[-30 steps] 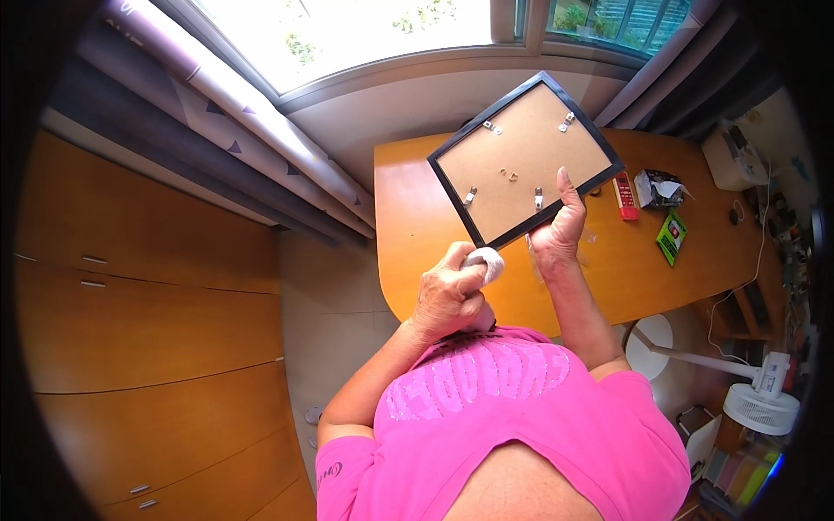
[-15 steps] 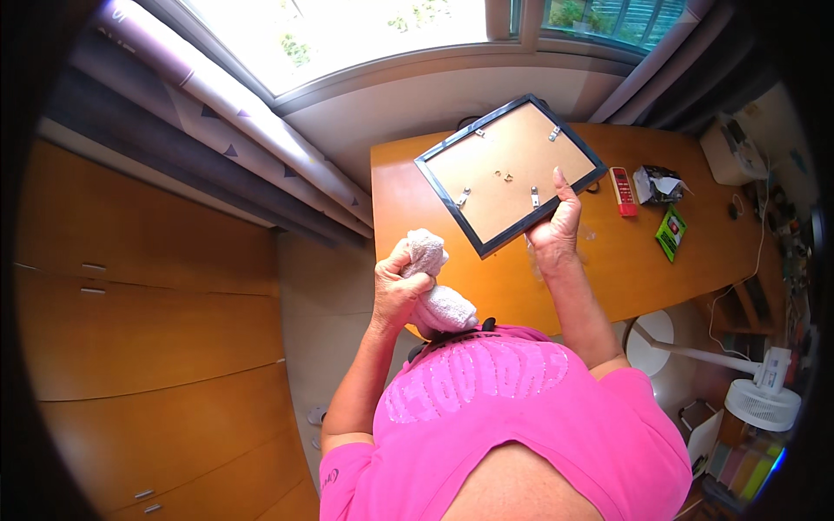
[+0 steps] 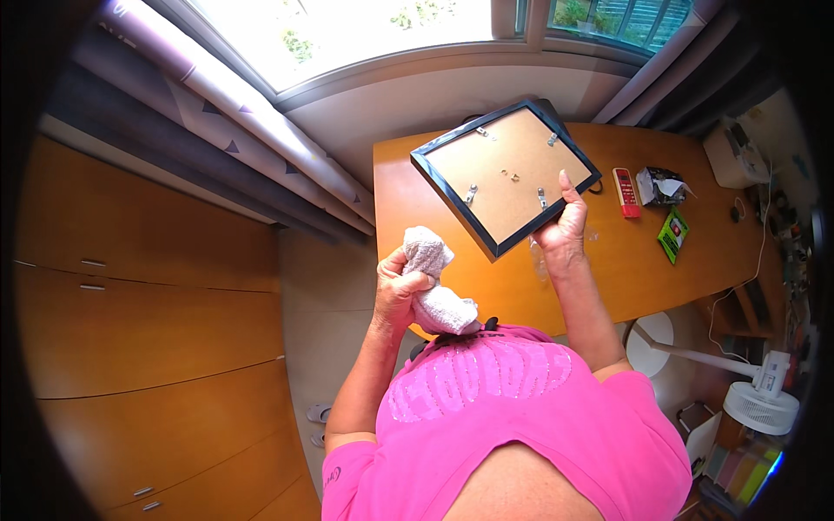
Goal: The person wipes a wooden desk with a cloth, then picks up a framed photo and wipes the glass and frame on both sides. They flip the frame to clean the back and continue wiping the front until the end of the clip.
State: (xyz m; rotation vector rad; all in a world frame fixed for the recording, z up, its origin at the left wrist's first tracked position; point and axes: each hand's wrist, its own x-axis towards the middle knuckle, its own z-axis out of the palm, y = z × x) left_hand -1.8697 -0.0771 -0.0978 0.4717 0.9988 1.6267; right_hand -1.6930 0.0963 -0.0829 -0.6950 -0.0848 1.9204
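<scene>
My right hand [image 3: 563, 224] grips a black picture frame [image 3: 473, 227] by its near right corner, thumb on the brown backing board and fingers hidden beneath. The frame is raised over the wooden desk, its back toward me, tilted. Metal clips [image 3: 472, 194] sit near the backing's edges, and small brass-coloured bits [image 3: 514, 177] show at its middle. Closer to my body, my left hand [image 3: 400, 285] is closed around a bunched white cloth [image 3: 444, 309], which sticks out above and below the fist. The cloth and the frame are apart.
On the desk [image 3: 395, 174], right of the frame, lie a red and white remote [image 3: 626, 193], a black pack with white tissue [image 3: 663, 187] and a green packet [image 3: 672, 234]. A white fan [image 3: 761, 405] stands at the right. Curtains [image 3: 234, 113] and wooden cabinets [image 3: 156, 339] line the left.
The picture frame has tilted slightly, so more of its near left side edge shows. My right hand has shifted a little to the right. The left hand keeps its hold on the cloth.
</scene>
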